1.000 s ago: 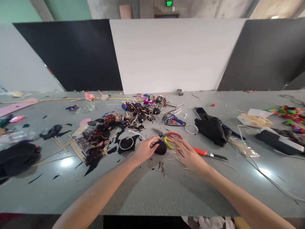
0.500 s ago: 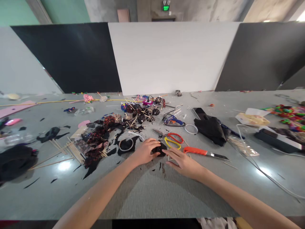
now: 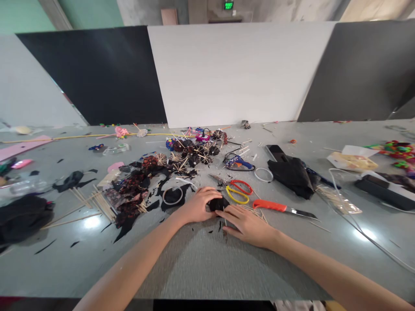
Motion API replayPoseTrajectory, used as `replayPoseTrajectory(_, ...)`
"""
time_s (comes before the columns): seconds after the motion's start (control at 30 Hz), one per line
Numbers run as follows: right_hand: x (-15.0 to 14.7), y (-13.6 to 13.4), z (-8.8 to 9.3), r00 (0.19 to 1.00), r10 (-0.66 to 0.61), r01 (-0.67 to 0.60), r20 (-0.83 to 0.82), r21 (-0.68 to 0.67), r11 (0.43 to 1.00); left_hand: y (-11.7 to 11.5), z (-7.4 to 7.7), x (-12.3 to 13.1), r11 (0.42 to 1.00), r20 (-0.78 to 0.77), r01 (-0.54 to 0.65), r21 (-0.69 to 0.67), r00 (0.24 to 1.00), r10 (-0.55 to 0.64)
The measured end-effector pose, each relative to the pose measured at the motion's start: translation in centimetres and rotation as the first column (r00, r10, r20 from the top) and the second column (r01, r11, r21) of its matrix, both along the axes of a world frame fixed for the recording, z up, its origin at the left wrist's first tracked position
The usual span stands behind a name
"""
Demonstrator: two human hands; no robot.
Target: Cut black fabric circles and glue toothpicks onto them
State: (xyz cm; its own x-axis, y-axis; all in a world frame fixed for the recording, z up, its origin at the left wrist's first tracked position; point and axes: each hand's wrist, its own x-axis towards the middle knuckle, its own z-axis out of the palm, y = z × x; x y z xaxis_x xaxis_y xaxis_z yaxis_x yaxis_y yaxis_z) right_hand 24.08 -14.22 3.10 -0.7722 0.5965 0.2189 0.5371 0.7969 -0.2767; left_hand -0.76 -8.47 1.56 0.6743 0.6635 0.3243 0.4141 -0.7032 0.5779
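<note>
Low over the front middle of the table, my left hand (image 3: 201, 204) curls its thumb and fingers around a small dark bundle (image 3: 218, 203) that looks like black cloth. My right hand (image 3: 246, 223) comes in from the other side, fingertips at the bundle's right edge. A thin pale stick (image 3: 225, 216) shows between its thumb and fingers. Just beyond the hands lie scissors (image 3: 239, 194) with red and yellow handles. A knife with an orange handle (image 3: 270, 205) rests to the right. Several thin sticks (image 3: 259, 212) lie beside my right hand, partly hidden by it.
Dark balls with sticks (image 3: 194, 151) cluster behind the hands, near a blue glue gun (image 3: 240, 163). Patterned dark cloth (image 3: 128, 190) and wooden sticks (image 3: 101, 203) lie left. A tape ring (image 3: 172, 195) is nearer. Black cloth (image 3: 293, 175) and a white cable (image 3: 352, 226) occupy the right.
The camera view has shifted slightly, so the table's things sit a little farther right. My right hand has shifted a little, and more of the sticks beside it show. My left hand keeps its hold.
</note>
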Motion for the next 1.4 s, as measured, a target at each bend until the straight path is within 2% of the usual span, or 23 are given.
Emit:
replayPoseTrajectory(0.23,0.1,0.1,-0.2,0.999,-0.009,0.008,0.052,0.024,1.0,0.0,0.2,0.0,0.999,-0.041,0.029,0.032,0.999,-0.028)
replayPoseTrajectory(0.4,0.2,0.0,-0.3,0.999,-0.03,0.031,-0.016,0.017,0.999,0.0,0.1,0.0,0.999,-0.038,0.02,0.028,0.999,-0.019)
replayPoseTrajectory(0.7,1.8,1.1,0.8,0.991,-0.116,0.12,-0.064,0.06,0.991,0.0,0.4,-0.1,1.0,-0.048,0.027,0.016,0.998,-0.026)
replayPoseTrajectory(1.0,3.5,2.9,-0.9,0.996,-0.082,0.078,0.021,0.168,0.983,0.1,0.3,-0.1,0.999,-0.059,0.029,0.029,0.998,-0.027)
replayPoseTrajectory(1.23,4.2,3.9,-0.8,0.997,-0.076,0.072,0.006,0.243,0.967,0.1,0.2,-0.2,0.999,-0.061,0.033,0.037,0.998,-0.03)
replayPoseTrajectory(1.4,4.3,4.0,-1.5,0.994,-0.109,0.103,0.012,0.243,0.965,0.2,0.2,-0.3,0.999,-0.066,0.042,0.025,0.997,-0.04)
